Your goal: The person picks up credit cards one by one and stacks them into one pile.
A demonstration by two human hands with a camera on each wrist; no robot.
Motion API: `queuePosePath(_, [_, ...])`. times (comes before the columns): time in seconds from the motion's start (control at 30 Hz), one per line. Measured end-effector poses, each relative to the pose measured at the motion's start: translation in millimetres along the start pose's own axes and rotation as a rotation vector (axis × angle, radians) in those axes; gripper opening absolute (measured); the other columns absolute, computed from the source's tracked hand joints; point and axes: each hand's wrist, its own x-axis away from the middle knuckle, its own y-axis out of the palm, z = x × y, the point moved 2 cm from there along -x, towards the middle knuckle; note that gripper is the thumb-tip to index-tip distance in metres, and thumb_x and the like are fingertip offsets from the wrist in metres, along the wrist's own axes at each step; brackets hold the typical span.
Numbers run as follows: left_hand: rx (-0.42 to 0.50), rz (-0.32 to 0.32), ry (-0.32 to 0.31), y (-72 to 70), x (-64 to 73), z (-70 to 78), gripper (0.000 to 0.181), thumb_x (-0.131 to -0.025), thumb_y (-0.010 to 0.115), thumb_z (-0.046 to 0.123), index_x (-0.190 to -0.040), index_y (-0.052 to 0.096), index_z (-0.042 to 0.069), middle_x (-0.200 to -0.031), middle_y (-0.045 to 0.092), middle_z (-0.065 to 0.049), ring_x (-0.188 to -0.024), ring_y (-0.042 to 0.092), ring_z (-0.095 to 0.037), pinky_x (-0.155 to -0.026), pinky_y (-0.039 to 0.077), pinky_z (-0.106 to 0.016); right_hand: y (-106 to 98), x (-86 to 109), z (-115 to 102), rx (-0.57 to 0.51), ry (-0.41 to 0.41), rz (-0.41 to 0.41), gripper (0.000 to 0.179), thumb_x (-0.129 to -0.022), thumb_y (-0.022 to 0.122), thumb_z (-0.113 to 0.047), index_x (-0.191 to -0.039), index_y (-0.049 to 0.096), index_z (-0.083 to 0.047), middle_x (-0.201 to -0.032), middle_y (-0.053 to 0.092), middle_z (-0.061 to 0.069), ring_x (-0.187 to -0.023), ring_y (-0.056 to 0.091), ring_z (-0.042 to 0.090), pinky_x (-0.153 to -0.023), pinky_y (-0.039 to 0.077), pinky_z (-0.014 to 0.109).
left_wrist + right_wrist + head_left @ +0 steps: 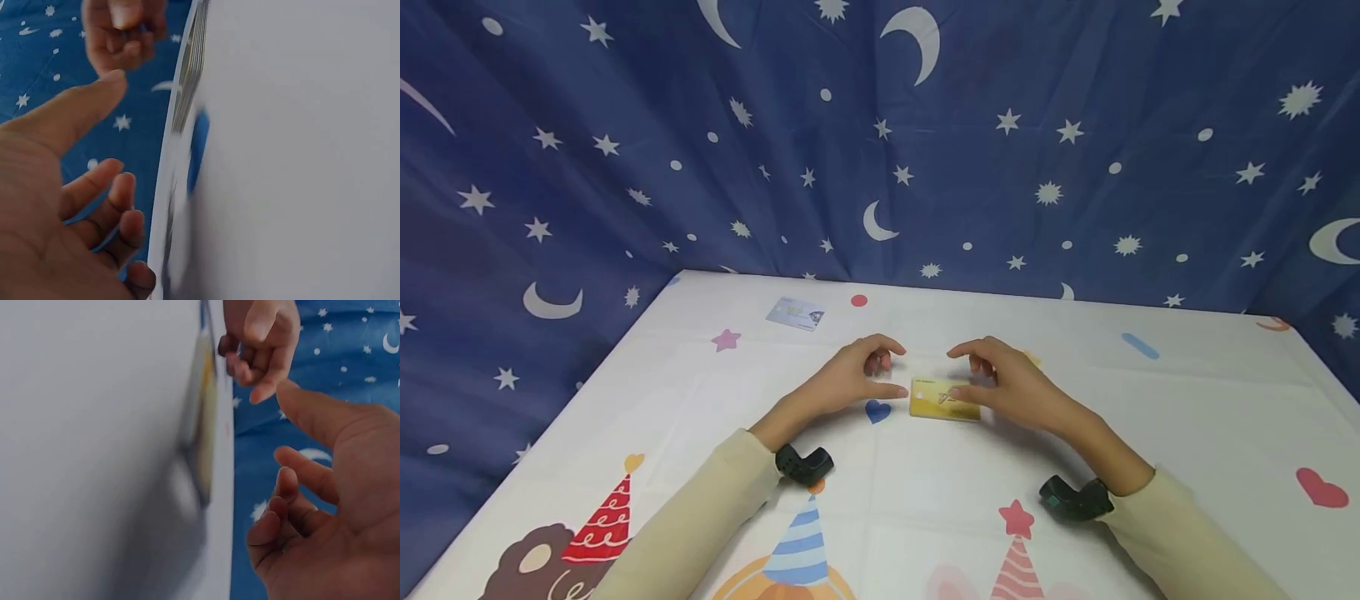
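Note:
A small stack of cards with a yellow card on top lies on the white tablecloth, between the two hands. Its layered edges show side-on in the left wrist view, and its yellow face appears blurred in the right wrist view. Just left of the stack, my left hand hovers with thumb and fingers apart, holding nothing. My right hand is over the stack's right end, thumb overlapping the yellow card in the head view. From the right wrist, that thumb appears raised off the card, its fingers loosely bent.
A silver-grey card lies alone toward the back left of the tablecloth. Printed hearts, stars and party hats mark the cloth. A dark blue curtain with moons and stars hangs behind the table's far edge.

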Motion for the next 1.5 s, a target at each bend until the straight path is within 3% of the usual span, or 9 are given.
queuePosePath(0.17, [0.004, 0.149, -0.032, -20.2, 7.7, -6.3, 0.053, -0.078, 0.081, 0.024, -0.121, 0.058, 0.004, -0.098, 0.055, -0.013, -0.088, 0.052, -0.024, -0.077, 0.041, -0.034, 6, -16.7, -22, -0.073, -0.005, 0.040, 0.048, -0.085, 0.074, -0.026, -0.127, 0.058, -0.009, -0.106, 0.056, 0.011, -0.093, 0.051, 0.022, -0.075, 0.046, 0.036])
queuePosePath(0.4, [-0.026, 0.274, -0.129, -48.7, 19.9, -18.0, 0.049, -0.082, 0.077, 0.025, -0.122, 0.057, 0.005, -0.104, 0.056, -0.015, -0.092, 0.054, -0.024, -0.079, 0.042, -0.037, 30, -36.6, -43, -0.197, 0.025, 0.017, 0.047, -0.088, 0.071, -0.026, -0.129, 0.056, -0.010, -0.120, 0.056, 0.011, -0.102, 0.054, 0.020, -0.086, 0.047, 0.035])
queuePosePath(0.63, [-0.046, 0.426, -0.112, -72.9, 24.6, -34.9, 0.046, -0.083, 0.076, 0.020, -0.120, 0.058, 0.001, -0.103, 0.058, -0.019, -0.092, 0.054, -0.026, -0.082, 0.041, -0.037, 47, -53.9, -62, -0.349, 0.109, 0.016, 0.050, -0.088, 0.070, -0.031, -0.133, 0.054, -0.016, -0.131, 0.053, 0.004, -0.110, 0.055, 0.015, -0.086, 0.049, 0.033])
queuePosePath(0.77, [-0.038, 0.476, -0.124, -81.9, 26.4, -42.9, 0.046, -0.084, 0.075, 0.021, -0.121, 0.057, 0.001, -0.106, 0.059, -0.020, -0.097, 0.054, -0.027, -0.084, 0.042, -0.038, 58, -65.1, -72, -0.374, 0.147, 0.023, 0.053, -0.088, 0.069, -0.032, -0.136, 0.052, -0.018, -0.133, 0.052, 0.003, -0.114, 0.054, 0.015, -0.085, 0.049, 0.033])
queuePosePath(0.97, [0.024, 0.540, -0.146, -91.2, 28.5, -57.4, 0.048, -0.086, 0.073, 0.018, -0.124, 0.054, -0.002, -0.121, 0.056, -0.019, -0.112, 0.053, -0.029, -0.093, 0.042, -0.040, 77, -84.6, -80, -0.407, 0.189, 0.029, 0.058, -0.090, 0.067, -0.034, -0.141, 0.046, -0.016, -0.137, 0.050, 0.007, -0.122, 0.049, 0.018, -0.093, 0.045, 0.037])
queuePosePath(1.2, [0.023, 0.554, -0.221, -94.1, 30.2, -71.9, 0.056, -0.087, 0.072, 0.021, -0.133, 0.049, -0.002, -0.136, 0.047, -0.019, -0.128, 0.042, -0.034, -0.105, 0.033, -0.041, 103, -103.4, -71, -0.447, 0.220, 0.089, 0.058, -0.090, 0.066, -0.031, -0.141, 0.046, -0.012, -0.140, 0.048, 0.007, -0.126, 0.047, 0.020, -0.097, 0.042, 0.034])
queuePosePath(1.5, [0.022, 0.612, -0.294, -101.7, 34.0, -89.3, 0.063, -0.089, 0.069, 0.023, -0.140, 0.042, 0.000, -0.143, 0.041, -0.018, -0.134, 0.036, -0.033, -0.108, 0.027, -0.040, 119, -116.0, -64, -0.483, 0.211, 0.136, 0.056, -0.092, 0.065, -0.026, -0.141, 0.046, -0.009, -0.140, 0.047, 0.007, -0.127, 0.045, 0.016, -0.099, 0.038, 0.024])
